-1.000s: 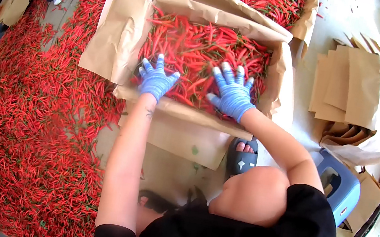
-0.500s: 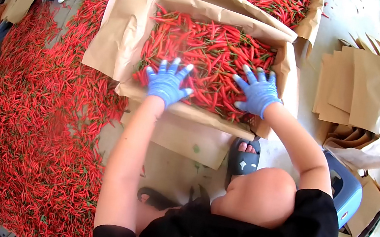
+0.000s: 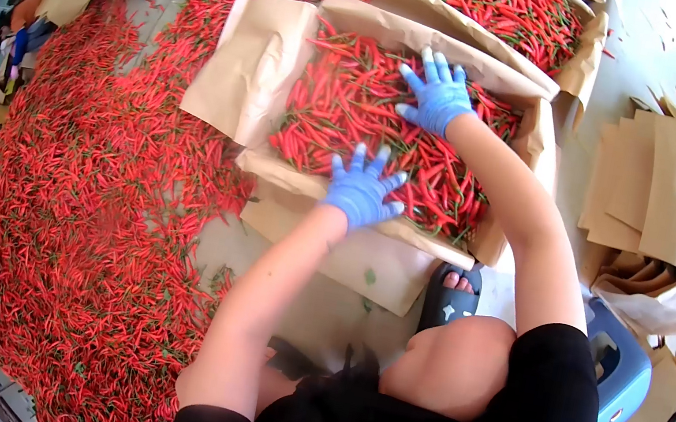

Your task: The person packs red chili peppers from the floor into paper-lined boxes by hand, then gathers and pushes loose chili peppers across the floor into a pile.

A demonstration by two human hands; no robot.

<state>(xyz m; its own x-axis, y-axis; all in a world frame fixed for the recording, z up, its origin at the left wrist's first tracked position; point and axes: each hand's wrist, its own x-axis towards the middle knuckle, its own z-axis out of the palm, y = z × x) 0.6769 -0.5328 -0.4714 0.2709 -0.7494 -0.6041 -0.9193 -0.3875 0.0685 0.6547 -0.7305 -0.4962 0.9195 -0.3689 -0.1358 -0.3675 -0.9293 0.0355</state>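
chilies (image 3: 331,94) in paper-lined box (image 3: 535,137) beneath left hand (image 3: 361,195) and right hand (image 3: 440,103), fingers (image 3: 358,159) of both wide apart

Bright light washes the pale floor (image 3: 629,54), a blue stool (image 3: 628,378) at right.

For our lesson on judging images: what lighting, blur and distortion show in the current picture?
Head view: edges curve into black, suggesting a wide lens; same head view: floor at upper right is washed out; head view again: pepper heap at left looks smeared in patches.
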